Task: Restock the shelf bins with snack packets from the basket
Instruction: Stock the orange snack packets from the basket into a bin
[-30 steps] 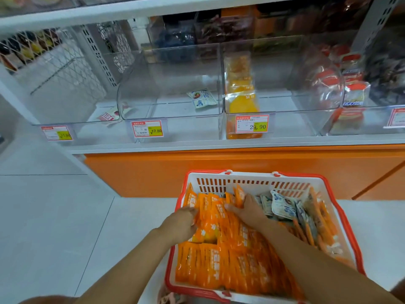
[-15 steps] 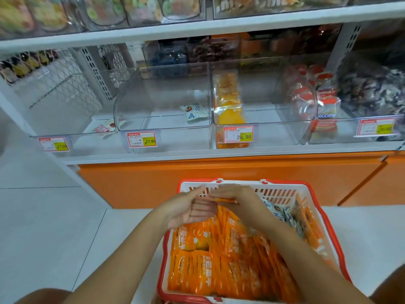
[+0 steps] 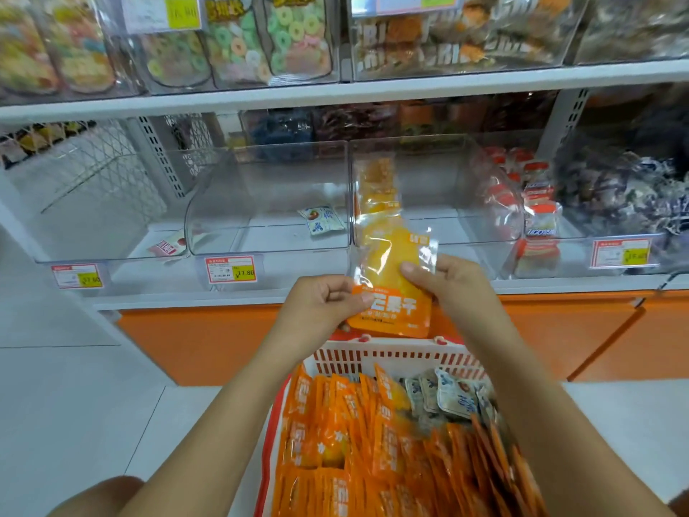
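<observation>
Both hands (image 3: 324, 304) (image 3: 447, 283) pinch orange, clear-topped packet (image 3: 395, 281)

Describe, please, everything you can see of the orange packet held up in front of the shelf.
The orange packet is a flat, glossy plastic pouch: clear top showing yellow-orange contents, orange lower band with white characters. It stands upright above the basket and before a clear bin. The left hand pinches its lower left edge; the right hand grips its right side.

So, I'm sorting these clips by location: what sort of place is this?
Most likely a snack shop aisle: clear shelf bins with price tags, and a red basket of orange packets.
</observation>
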`<state>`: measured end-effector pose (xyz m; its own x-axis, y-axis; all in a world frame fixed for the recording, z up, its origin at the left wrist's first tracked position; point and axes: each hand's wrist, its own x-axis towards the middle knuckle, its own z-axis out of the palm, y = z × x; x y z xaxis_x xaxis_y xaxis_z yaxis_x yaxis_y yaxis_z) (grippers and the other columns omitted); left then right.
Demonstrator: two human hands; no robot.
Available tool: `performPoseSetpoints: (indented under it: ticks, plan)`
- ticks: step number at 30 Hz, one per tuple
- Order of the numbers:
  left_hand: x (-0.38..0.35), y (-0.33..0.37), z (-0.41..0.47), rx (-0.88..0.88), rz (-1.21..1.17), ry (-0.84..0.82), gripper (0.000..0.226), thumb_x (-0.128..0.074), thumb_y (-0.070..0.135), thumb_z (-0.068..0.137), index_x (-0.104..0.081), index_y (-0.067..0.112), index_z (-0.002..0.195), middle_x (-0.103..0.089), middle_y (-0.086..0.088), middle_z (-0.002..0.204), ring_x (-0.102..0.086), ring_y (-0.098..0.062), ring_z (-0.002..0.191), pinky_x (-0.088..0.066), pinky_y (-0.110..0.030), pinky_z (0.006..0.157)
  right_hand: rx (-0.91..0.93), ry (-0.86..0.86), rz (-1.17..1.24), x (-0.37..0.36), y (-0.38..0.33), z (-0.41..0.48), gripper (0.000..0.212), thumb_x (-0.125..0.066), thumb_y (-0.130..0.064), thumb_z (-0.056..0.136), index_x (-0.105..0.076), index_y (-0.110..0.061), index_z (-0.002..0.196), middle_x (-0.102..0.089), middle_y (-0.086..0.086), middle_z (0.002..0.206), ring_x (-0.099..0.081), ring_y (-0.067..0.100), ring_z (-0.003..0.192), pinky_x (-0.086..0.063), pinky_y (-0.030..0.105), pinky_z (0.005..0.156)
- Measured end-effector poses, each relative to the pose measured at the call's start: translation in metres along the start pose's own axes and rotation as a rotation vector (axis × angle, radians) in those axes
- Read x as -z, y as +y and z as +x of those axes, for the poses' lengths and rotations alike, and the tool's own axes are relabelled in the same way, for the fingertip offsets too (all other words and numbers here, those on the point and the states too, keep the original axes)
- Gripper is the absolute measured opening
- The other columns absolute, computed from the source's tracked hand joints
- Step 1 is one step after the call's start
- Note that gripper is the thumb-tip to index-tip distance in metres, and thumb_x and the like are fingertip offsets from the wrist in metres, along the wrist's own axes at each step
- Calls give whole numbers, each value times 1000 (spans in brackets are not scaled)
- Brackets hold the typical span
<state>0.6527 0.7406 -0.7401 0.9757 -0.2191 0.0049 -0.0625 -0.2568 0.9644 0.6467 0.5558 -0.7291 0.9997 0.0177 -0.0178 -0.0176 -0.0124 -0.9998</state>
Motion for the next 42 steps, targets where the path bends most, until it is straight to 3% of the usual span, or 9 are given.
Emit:
performPoseSetpoints:
  ticks: [5, 8, 12, 18, 23, 26, 33, 37, 42]
  plan:
    - [-1, -19, 27, -144, 621, 246, 56, -51, 34, 96, -31, 22, 148, -30, 8, 153, -25, -7, 141, -20, -24, 113, 247, 148, -145, 24, -34, 58, 6, -65, -12, 88, -68, -15, 83, -67, -11, 63, -58, -6, 54, -42, 7, 52]
    - [-7, -36, 39, -132, 802, 194, 72, -45, 30, 99, 3, 21, 152, 7, 6, 159, 15, -2, 140, 4, -19, 110, 281, 160, -295, 29, -36, 101, 12, -66, -12, 88, -70, -4, 96, -64, -8, 63, -53, 0, 53, -41, 11, 50]
    - [-11, -43, 45, -176, 914, 180, 71, -38, 29, 101, 14, 20, 148, 17, 3, 157, 28, -3, 133, 18, -19, 108, 43, 3, -500, 30, -23, 147, 22, -72, -13, 83, -70, 4, 97, -60, 9, 67, -50, 12, 55, -47, 15, 50]
    - [-12, -34, 46, -112, 982, 194, 69, -36, 31, 102, 12, 19, 149, 17, 3, 157, 26, -2, 130, 15, -19, 108, -152, -253, -992, 20, -7, 161, 33, -72, -23, 84, -71, 7, 98, -70, 13, 95, -60, 24, 84, -47, 33, 86]
    - [-11, -36, 47, -148, 962, 197, 68, -37, 30, 101, 9, 19, 150, 14, 4, 158, 22, -2, 134, 14, -19, 107, -192, -104, -1368, 5, -9, 165, 49, -73, -47, 78, -47, -10, 58, -50, 1, 61, -47, 16, 58, -35, 27, 53]
    - [-6, -40, 45, -193, 915, 153, 68, -40, 26, 100, 5, 19, 151, 10, 5, 159, 20, 2, 133, 13, -16, 109, -188, 87, -1339, 1, -7, 153, 51, -72, -48, 78, -39, -13, 61, -43, 1, 63, -50, 22, 70, -38, 28, 59]
    - [-9, -58, 11, -116, 705, 269, 59, -49, 24, 97, -24, 14, 150, -22, 3, 155, -26, -11, 140, -21, -16, 108, 472, 413, -927, -5, 29, 68, 39, -54, -32, 95, -40, -16, 62, -43, -2, 57, -40, 14, 53, -27, 28, 49]
    - [-6, -82, -8, 82, 749, 160, 24, -50, 19, 95, -59, 15, 118, -55, -1, 123, -56, -16, 109, -41, -17, 81, 78, 72, -984, -21, 108, 40, 40, -52, -37, 96, -44, -19, 61, -43, -5, 56, -42, 11, 53, -30, 20, 49]
    - [-7, -116, -40, 345, 887, -79, 31, -48, 16, 94, -56, 13, 124, -58, -6, 128, -58, -20, 111, -47, -25, 87, -365, -176, -779, -31, 184, 27, 47, -64, -41, 88, -52, -17, 126, -64, -1, 115, -56, 2, 73, -45, 15, 58]
